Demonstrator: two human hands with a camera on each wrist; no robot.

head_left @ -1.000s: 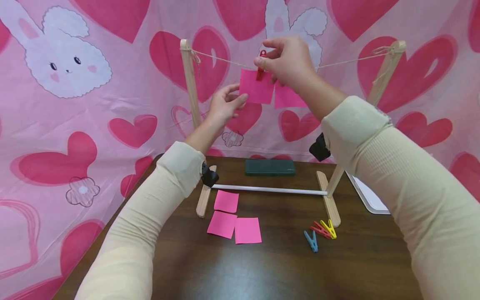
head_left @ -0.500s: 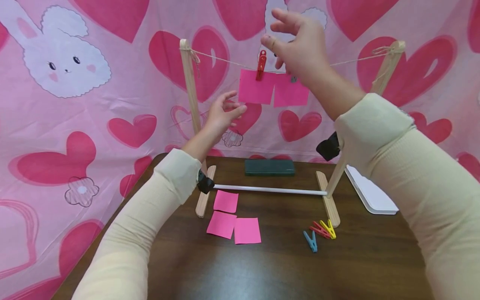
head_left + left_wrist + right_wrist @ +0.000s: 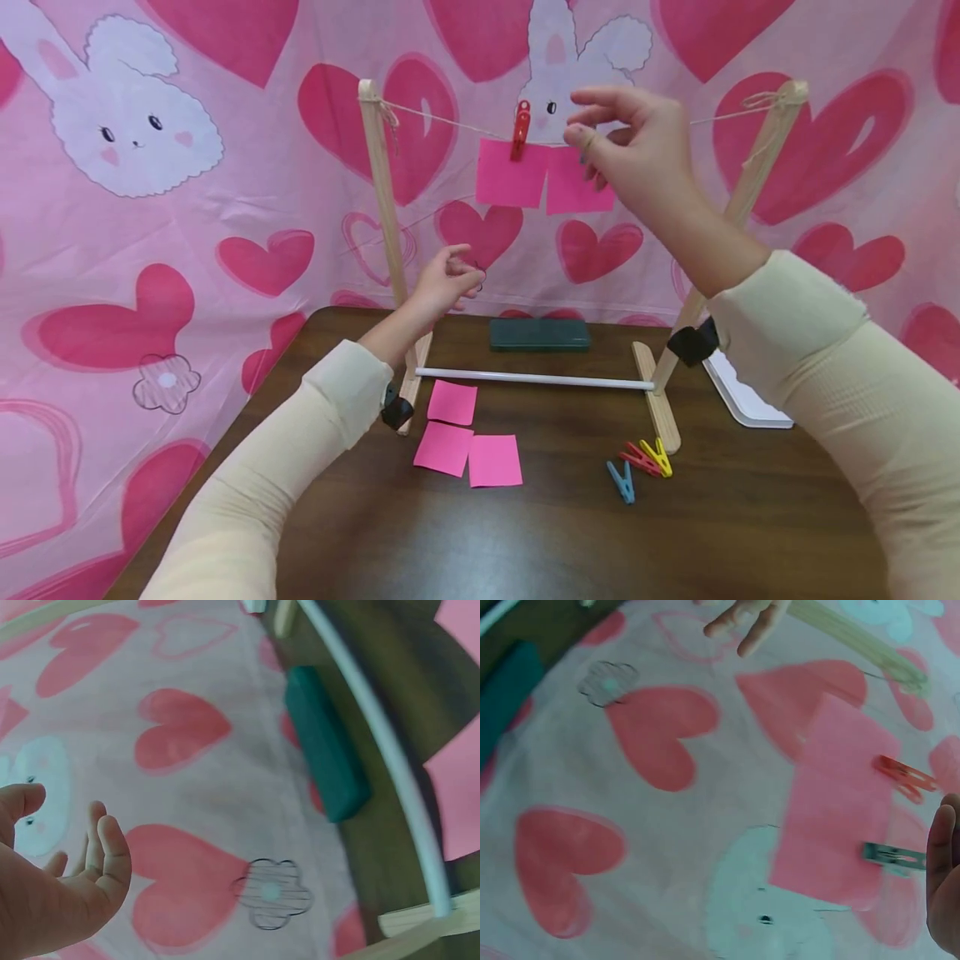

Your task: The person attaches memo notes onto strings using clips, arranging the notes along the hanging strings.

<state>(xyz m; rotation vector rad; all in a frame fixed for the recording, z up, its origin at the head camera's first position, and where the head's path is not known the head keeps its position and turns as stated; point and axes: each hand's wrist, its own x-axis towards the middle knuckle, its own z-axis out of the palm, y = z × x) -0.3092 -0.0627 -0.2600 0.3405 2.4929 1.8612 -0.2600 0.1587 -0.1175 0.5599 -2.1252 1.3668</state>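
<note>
Two pink sticky notes hang side by side from a string (image 3: 442, 119). A red clothespin (image 3: 521, 132) clips the left note (image 3: 512, 177). On the right note (image 3: 576, 190) sits a grey-green clothespin (image 3: 896, 857), mostly hidden by my right hand in the head view. My right hand (image 3: 643, 142) is raised in front of that note, fingers loosely bent; in the right wrist view its fingertips appear right at the clothespin's outer end. Below and left of the notes, my left hand (image 3: 442, 282) hovers with relaxed fingers and nothing in them.
Several pink sticky notes (image 3: 495, 461) lie on the brown table (image 3: 555, 542). Blue (image 3: 621, 482), red (image 3: 640, 459) and yellow clothespins (image 3: 657, 457) lie front right. The wooden frame has posts (image 3: 384, 192) and a white crossbar (image 3: 532, 379). Behind are a green case (image 3: 540, 334) and white object (image 3: 746, 392).
My right hand has let go of the red clothespin, risen, then come down to the right. My left hand has moved away from the left note and lowered. The notes stay hanging.
</note>
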